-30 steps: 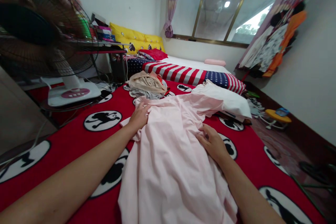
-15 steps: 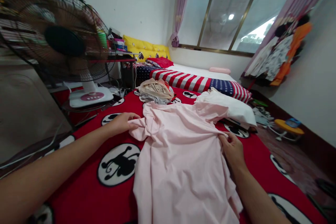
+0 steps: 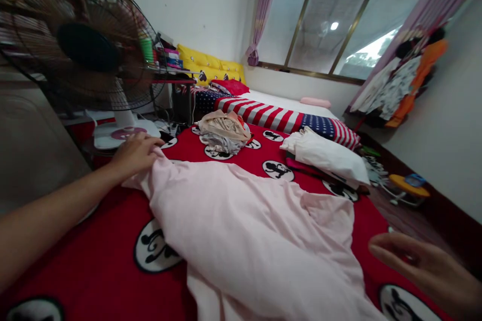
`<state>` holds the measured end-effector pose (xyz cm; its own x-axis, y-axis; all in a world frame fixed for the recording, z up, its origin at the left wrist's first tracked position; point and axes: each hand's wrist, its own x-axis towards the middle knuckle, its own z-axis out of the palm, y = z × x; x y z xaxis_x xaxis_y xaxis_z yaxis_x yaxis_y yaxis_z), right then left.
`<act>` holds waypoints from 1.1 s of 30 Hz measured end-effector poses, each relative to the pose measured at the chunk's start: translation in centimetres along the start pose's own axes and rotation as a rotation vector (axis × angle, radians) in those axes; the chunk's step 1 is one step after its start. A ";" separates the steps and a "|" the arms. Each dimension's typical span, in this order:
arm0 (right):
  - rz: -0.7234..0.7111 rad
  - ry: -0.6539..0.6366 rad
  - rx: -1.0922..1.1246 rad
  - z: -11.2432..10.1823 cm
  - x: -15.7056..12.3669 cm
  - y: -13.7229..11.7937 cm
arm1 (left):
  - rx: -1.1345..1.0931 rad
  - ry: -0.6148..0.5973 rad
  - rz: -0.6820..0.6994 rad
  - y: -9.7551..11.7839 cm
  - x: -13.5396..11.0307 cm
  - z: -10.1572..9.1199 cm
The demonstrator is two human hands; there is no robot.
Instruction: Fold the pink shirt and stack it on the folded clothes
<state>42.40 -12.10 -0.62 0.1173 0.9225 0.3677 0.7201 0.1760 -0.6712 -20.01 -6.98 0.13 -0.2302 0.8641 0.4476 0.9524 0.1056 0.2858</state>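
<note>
A pale pink garment (image 3: 244, 230) lies spread across a red blanket (image 3: 101, 241) printed with black cartoon figures in white circles. My left hand (image 3: 133, 153) is closed on the garment's far left corner, near the blanket's left edge. My right hand (image 3: 422, 268) hovers at the lower right, off the cloth, its fingers stretched out and a little blurred, holding nothing.
A standing fan (image 3: 79, 45) rises at the left with its white base (image 3: 120, 135) by my left hand. A heap of folded clothes (image 3: 224, 133) and a white pillow (image 3: 327, 155) lie beyond the garment. A striped bed (image 3: 278, 110) sits further back; hung clothes (image 3: 406, 75) at right.
My left hand has pulled the garment's corner out to the left, spreading the cloth wide. My right hand has let go of the right side and moved down and right, off the cloth.
</note>
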 end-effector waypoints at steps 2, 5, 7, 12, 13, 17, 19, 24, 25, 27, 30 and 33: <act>-0.013 -0.149 -0.026 0.8 2.5 -0.9 | -0.010 -0.018 0.116 3.4 -0.1 1.0; 0.000 -0.262 0.054 4.3 5.3 -2.1 | -0.071 -0.236 0.157 8.8 -0.5 2.3; 0.016 -0.318 0.028 7.2 6.2 -2.5 | -0.078 -0.396 0.091 11.3 -0.8 3.2; -0.071 -0.430 -0.128 10.2 6.2 -3.3 | -0.230 -0.602 0.084 12.6 -1.6 4.5; -0.053 -0.479 -0.110 9.8 6.4 -3.5 | -0.270 -0.675 0.052 12.4 -1.5 4.4; 0.269 -0.574 0.098 7.1 9.3 -4.7 | -0.603 -0.765 -0.019 12.9 1.1 3.3; 0.317 -0.396 0.311 6.2 11.8 -5.5 | -0.803 -0.533 0.035 14.4 3.6 2.7; 0.104 -0.030 0.629 6.6 14.2 -6.1 | -0.878 -0.197 0.146 18.1 7.6 3.2; 0.076 -0.028 0.590 6.8 13.3 -5.7 | -0.849 -0.203 0.190 18.2 7.1 3.4; -0.014 -0.074 0.477 6.7 10.2 -4.6 | -0.781 -0.267 0.283 17.8 4.8 3.9; -0.165 -0.175 0.232 5.3 4.0 -2.4 | -0.695 -0.378 0.408 15.9 -0.8 3.8; -0.330 -0.222 -0.015 3.4 -1.5 -0.5 | -0.482 -0.441 0.535 13.2 -5.9 2.6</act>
<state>39.58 -12.43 -3.00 -0.2720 0.8692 0.4129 0.7044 0.4722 -0.5300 -5.51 -9.37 -0.96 0.4223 0.8614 0.2822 0.6981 -0.5077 0.5048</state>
